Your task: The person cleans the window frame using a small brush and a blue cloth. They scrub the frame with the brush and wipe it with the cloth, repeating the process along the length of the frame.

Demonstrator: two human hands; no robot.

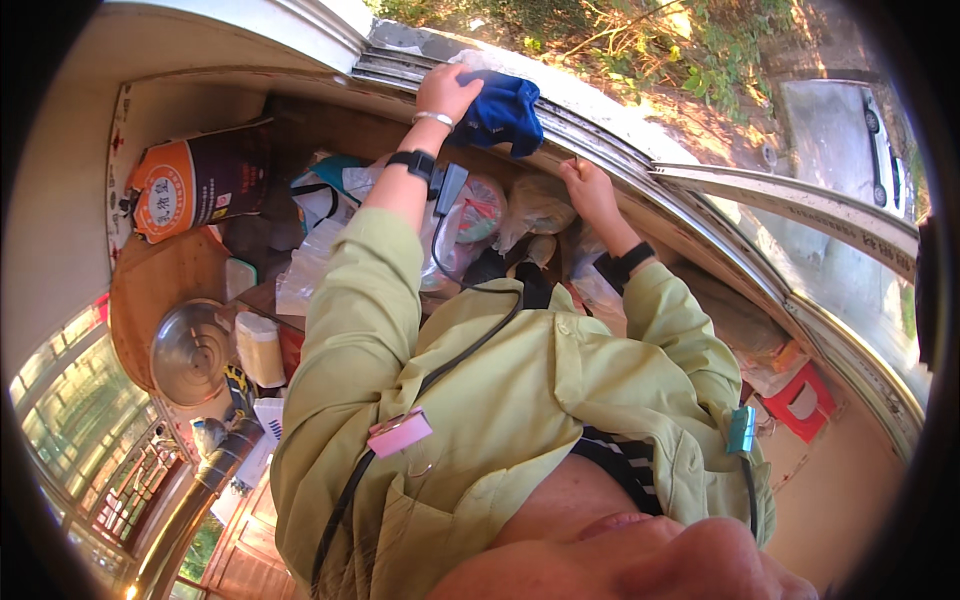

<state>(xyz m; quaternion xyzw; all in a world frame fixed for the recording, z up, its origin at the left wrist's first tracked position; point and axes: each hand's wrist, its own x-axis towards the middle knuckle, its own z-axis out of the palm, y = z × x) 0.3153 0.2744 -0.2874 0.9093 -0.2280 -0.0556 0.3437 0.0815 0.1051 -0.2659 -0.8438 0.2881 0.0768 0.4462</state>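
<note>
My left hand (pixel 448 88) presses a dark blue cloth (pixel 496 112) onto the metal track of a sliding window (pixel 409 69). The cloth drapes over the inner edge of the sill, and its folds hide my fingertips. A band and a dark wrist device with a cable circle that forearm. Farther right, my right hand (pixel 589 191) is at the sill's inner edge with its fingers curled closed. A tiny dark sliver shows at its fingertips; whether it is held is unclear. Below my hands lie clear plastic bags (pixel 536 206) with contents that are hard to make out.
A printed orange and dark sack (pixel 199 184) leans at the left. Below it are a round wooden board (pixel 161 300), a metal lid (pixel 191 352) and a wrapped pale pack (pixel 259 349). A window sash frame (pixel 795 206) stands at right. A black cable (pixel 480 341) crosses my shirt.
</note>
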